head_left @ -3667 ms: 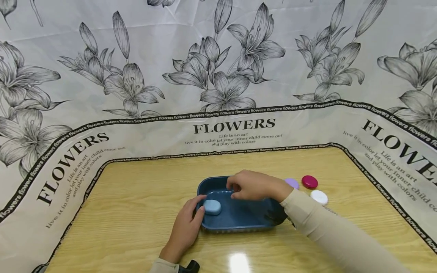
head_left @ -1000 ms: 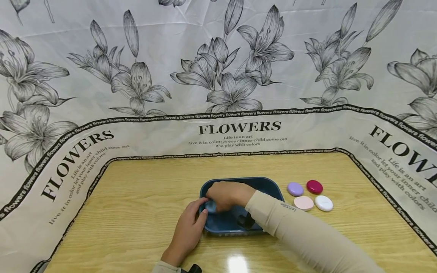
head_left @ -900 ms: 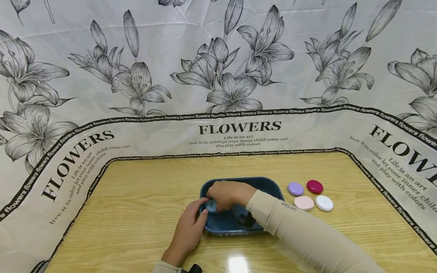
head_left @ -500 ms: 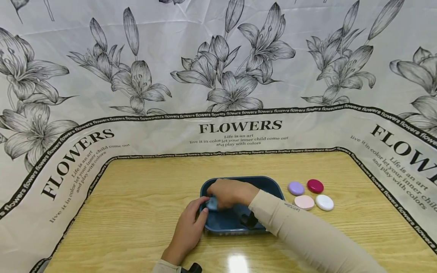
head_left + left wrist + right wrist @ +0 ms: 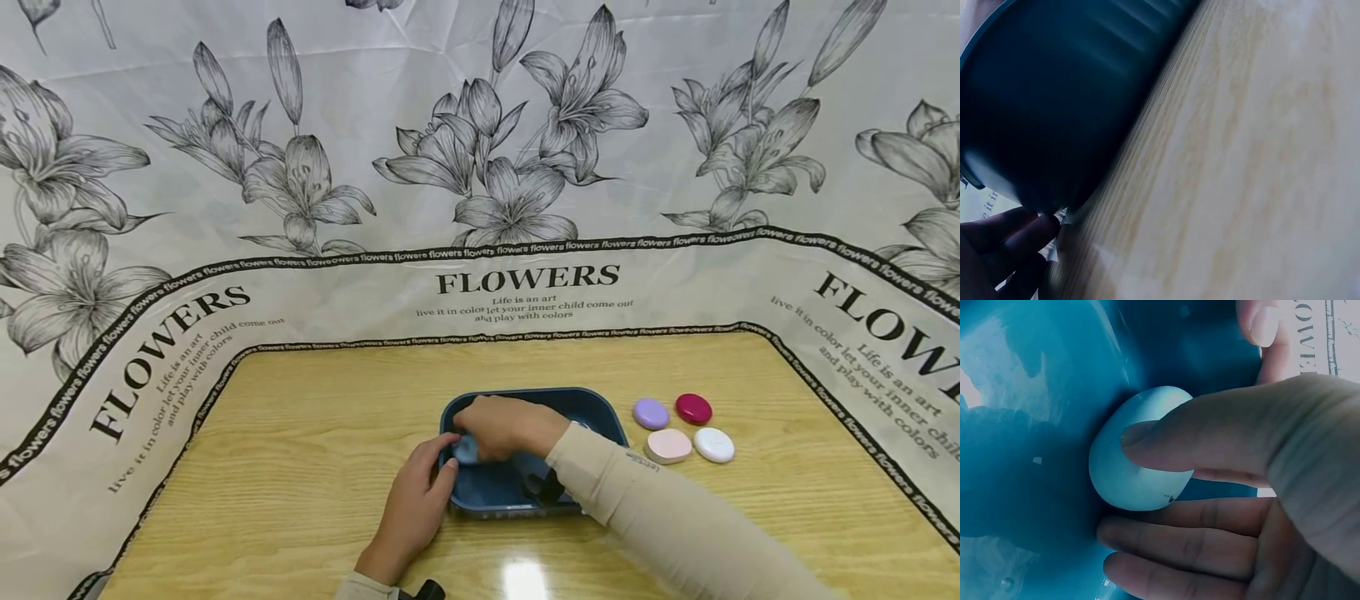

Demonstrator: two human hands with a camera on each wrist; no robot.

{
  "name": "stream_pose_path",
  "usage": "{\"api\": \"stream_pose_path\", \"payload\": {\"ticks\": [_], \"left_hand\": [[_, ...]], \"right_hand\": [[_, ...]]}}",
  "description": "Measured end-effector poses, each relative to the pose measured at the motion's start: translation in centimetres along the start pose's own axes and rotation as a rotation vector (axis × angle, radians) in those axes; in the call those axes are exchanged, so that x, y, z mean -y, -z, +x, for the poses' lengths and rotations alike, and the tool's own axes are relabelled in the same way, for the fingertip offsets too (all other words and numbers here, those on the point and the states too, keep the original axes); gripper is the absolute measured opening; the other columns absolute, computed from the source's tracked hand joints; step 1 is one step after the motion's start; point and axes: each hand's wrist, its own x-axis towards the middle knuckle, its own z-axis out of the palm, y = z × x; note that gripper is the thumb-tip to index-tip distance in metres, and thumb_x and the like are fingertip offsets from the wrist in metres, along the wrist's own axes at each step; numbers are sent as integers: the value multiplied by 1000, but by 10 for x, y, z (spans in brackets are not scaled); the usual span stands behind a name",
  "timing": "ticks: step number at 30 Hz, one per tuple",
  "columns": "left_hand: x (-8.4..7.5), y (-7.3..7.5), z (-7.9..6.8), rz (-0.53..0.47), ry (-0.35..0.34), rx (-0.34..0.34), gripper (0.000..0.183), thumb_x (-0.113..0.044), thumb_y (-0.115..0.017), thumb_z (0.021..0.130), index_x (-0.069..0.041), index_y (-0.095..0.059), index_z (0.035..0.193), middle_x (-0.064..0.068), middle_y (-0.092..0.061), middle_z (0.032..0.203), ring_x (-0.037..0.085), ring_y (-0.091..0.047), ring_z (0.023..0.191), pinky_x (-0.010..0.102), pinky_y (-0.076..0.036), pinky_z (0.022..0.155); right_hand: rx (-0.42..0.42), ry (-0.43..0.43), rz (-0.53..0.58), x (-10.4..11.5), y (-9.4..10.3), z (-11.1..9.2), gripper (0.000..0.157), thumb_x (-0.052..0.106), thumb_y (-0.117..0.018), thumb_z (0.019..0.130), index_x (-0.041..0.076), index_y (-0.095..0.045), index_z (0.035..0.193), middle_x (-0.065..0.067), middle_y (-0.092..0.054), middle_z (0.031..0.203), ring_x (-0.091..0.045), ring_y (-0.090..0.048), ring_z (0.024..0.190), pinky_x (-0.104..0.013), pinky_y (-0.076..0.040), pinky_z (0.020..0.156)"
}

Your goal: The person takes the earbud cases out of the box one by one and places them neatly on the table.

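Observation:
A dark blue rectangular plastic basin (image 5: 487, 490) with rounded corners stands mid-table. My left hand (image 5: 415, 492) grips its left end, thumb at the rim; in the left wrist view several fingers (image 5: 1022, 237) touch the outer wall of the basin (image 5: 1060, 94). My right hand (image 5: 501, 427) is down inside at the left end. It holds a light blue, rounded, soap-like bar (image 5: 466, 449). In the right wrist view, the thumb (image 5: 1172, 440) lies across the bar (image 5: 1113, 465), fingers beneath it. A small dark mark shows on the bar's edge.
Right of the basin lie four similar rounded pieces: purple (image 5: 651, 413), magenta (image 5: 693, 408), pink (image 5: 668, 447) and white (image 5: 714, 445). My right forearm (image 5: 660, 500) crosses the basin's front right corner. Flower-printed cloth (image 5: 525, 300) surrounds the wooden table (image 5: 315, 450).
Since the oldest frame, my right hand has moved left within the basin and taken hold of the light blue bar. My left hand stays at the rim. Over the last second, hardly anything has moved.

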Motion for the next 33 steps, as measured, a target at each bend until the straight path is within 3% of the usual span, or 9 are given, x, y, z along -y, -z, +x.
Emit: {"api": "stream_pose_path", "payload": {"ticks": [10, 23, 33], "left_hand": [[-3, 1, -1, -8, 17, 19, 31, -25, -56, 103, -28, -61, 133, -8, -59, 131, 12, -52, 127, 45, -44, 105], [-3, 1, -2, -13, 26, 28, 32, -26, -55, 103, -27, -61, 134, -7, -59, 133, 13, -52, 128, 47, -44, 106], [-2, 1, -1, -12, 11, 9, 33, -21, -57, 102, -23, -62, 134, -6, -59, 133, 14, -53, 127, 47, -45, 105]], "right_hand": [[-4, -24, 40, -2, 2, -4, 27, 9, -73, 89, 18, -68, 113, 5, -60, 91, -14, -54, 74, -28, -44, 63], [46, -36, 7, -2, 2, -4, 31, 12, -72, 91, 19, -66, 121, 5, -60, 93, -14, -55, 77, -29, -44, 65], [10, 55, 73, -11, 2, -6, 25, 14, -74, 89, 21, -66, 112, 8, -59, 91, -13, -54, 77, -28, -46, 67]]}}
